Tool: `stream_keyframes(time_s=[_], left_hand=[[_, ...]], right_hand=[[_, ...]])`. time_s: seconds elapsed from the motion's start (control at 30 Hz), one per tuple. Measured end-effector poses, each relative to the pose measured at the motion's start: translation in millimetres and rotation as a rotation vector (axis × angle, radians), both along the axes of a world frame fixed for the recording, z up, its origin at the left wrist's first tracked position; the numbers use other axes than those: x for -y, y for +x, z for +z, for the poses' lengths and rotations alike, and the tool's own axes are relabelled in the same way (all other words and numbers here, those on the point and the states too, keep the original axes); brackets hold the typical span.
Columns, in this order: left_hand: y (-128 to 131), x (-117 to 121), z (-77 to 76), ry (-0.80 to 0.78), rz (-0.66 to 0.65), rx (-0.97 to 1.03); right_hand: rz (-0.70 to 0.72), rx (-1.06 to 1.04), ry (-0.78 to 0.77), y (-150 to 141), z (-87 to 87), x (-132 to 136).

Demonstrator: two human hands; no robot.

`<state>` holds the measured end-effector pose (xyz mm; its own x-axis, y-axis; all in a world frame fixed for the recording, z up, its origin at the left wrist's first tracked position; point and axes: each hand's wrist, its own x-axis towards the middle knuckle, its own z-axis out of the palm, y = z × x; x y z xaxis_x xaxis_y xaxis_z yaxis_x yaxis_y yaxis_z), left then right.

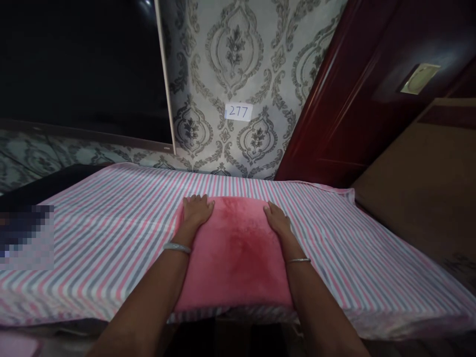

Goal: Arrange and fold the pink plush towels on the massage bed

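Note:
A flat, fuzzy pink cushion (241, 248) lies on the striped cloth (122, 223) in front of me, with darker red patches in its pile. On its far left corner rests my left hand (196, 210), fingers laid out flat at the edge and thumb apart on the plush. My right hand (277, 218) lies along the far right corner, its thumb on the top face and its fingers stretched forward. Both palms touch the cushion from above. The near edge of the cushion reaches the front edge of the cloth.
Pink, white and grey stripes cover the table. A dark television screen (82, 69) hangs at the upper left, and a paper marked 277 (238, 111) is on the patterned wall (234, 49). To the right stand dark red woodwork (334, 109) and a brown cardboard box (420, 183).

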<state>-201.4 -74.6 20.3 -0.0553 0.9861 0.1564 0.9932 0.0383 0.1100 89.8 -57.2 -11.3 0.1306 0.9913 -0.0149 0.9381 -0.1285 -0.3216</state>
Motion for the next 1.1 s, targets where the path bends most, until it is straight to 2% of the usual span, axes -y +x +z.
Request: stream_keyframes(time_s=[0.1, 0.23, 0.3, 0.4, 0.5, 0.6, 0.67, 0.73, 0.8, 0.87, 0.97, 1.1], left_hand=[[2, 1, 4.2, -0.026, 0.003, 0.005], [4, 3, 6.4, -0.02, -0.01, 0.022], [3, 5, 6.4, 0.008, -0.017, 0.045], [1, 5, 10.9, 0.012, -0.016, 0.123], [2, 7, 25.6, -0.015, -0.001, 0.174], [20, 26, 42.4, 0.016, -0.031, 0.156], [42, 54, 44.4, 0.058, -0.144, 0.133], [67, 89, 34.0, 0.082, -0.297, 0.126], [87, 120, 14.0, 0.008, -0.433, 0.112], [98, 141, -7.2, -0.032, -0.462, 0.083], [103, 150, -24.7, -0.02, -0.445, 0.042], [86, 148, -19.4, -0.055, -0.419, -0.008]], right_hand=[[0.0, -0.067, 0.023, -2, 3.2, 3], [-0.045, -0.1, 0.01, -7, 20.5, 13], [-0.039, -0.062, 0.052, -11, 29.8, 25], [0.078, -0.009, 0.144, -17, 37.5, 49], [0.184, -0.003, 0.14, -17, 36.2, 73], [0.223, -0.022, 0.138, -13, 30.0, 88], [0.22, -0.033, 0.195, -16, 24.2, 94], [0.229, -0.04, 0.264, -23, 16.7, 101], [0.261, -0.036, 0.291, -33, 8.4, 110], [0.279, -0.011, 0.286, -42, 1.2, 120], [0.26, 0.042, 0.265, -48, -3.5, 131], [0.256, 0.05, 0.241, -48, -1.5, 135]])
